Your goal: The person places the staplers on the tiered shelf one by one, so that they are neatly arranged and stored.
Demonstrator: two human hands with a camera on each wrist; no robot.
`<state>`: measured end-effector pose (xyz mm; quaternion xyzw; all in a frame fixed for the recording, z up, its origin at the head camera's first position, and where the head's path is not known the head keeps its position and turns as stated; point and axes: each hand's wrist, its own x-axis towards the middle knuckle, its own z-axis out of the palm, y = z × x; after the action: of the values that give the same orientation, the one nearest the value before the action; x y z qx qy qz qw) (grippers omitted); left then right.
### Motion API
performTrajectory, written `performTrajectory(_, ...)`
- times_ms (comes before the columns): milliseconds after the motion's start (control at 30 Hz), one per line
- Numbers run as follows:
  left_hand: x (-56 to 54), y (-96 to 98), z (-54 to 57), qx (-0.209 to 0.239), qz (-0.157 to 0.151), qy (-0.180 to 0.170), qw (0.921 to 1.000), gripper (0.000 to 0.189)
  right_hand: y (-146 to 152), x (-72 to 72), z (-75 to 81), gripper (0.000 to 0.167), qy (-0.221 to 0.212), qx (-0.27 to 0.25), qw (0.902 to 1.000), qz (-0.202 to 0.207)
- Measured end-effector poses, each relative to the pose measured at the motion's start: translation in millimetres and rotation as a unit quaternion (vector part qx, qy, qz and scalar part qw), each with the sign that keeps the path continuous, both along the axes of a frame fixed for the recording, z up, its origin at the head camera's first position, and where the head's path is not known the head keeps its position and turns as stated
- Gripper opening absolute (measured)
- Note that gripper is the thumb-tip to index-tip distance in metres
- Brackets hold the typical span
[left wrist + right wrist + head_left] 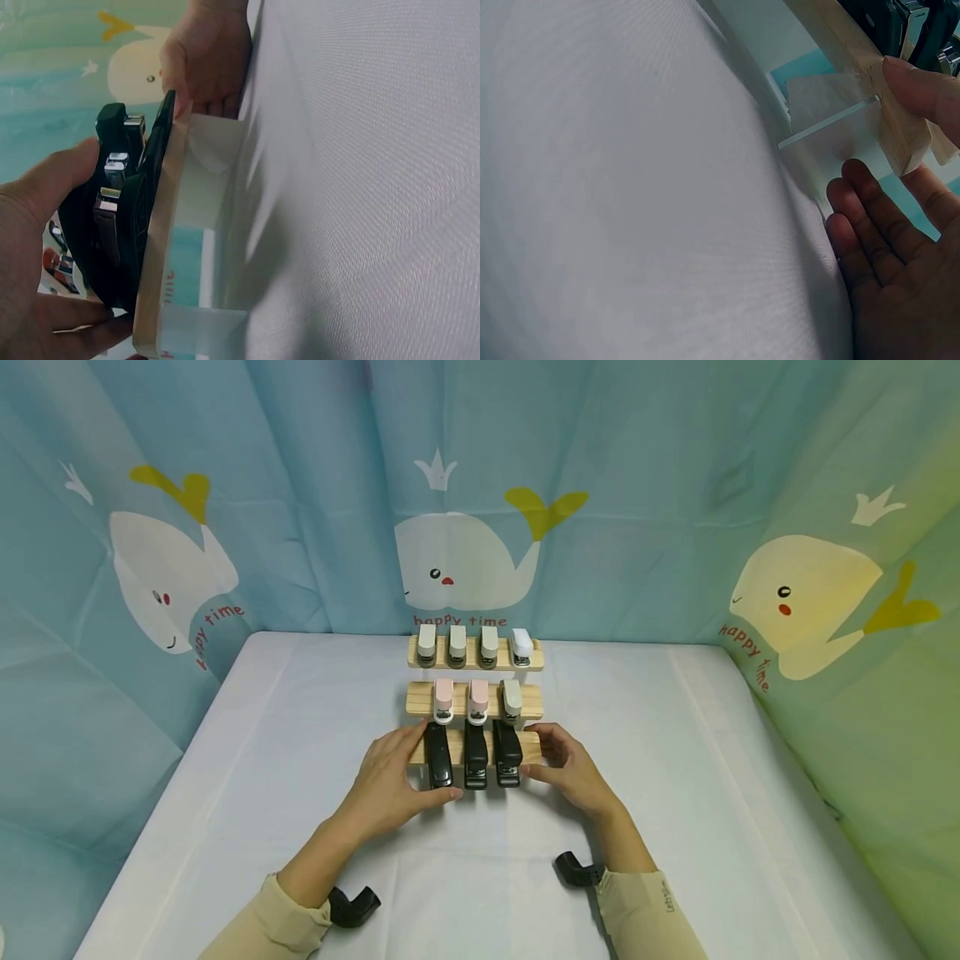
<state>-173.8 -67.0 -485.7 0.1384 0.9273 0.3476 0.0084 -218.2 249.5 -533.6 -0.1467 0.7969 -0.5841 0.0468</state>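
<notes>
A three-tier wooden stand holds mini staplers in rows. On its front board (530,748) lie three black ones. My left hand (386,787) spans the leftmost black stapler (438,756), thumb at its near end and fingers at its far end. In the left wrist view, the thumb (64,176) presses one end of that stapler. My right hand (576,778) holds the right end of the front board. The right wrist view shows its thumb (919,88) on the board's edge, with the index finger at the other side and the remaining fingers beside the translucent support (840,139).
On the middle board (420,700) stand two pink staplers (477,697) and a grey one (512,697). The back board (536,662) carries several pale staplers (457,645). A white cloth covers the table (637,718); a whale-print curtain (637,568) hangs behind.
</notes>
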Motion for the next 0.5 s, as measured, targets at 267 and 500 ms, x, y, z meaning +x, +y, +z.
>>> performTrajectory(267, -0.2, 0.1, 1.3, 0.006, 0.001, 0.011, 0.9999, 0.111, 1.1, -0.6, -0.2, 0.058, 0.003, -0.001, 1.0000, 0.002)
performTrajectory(500, -1.5, 0.1, 1.9, 0.008, 0.003, 0.018, 0.9998, 0.106, 1.0, -1.0, -0.8, 0.058, -0.001, -0.003, 1.0000, 0.002)
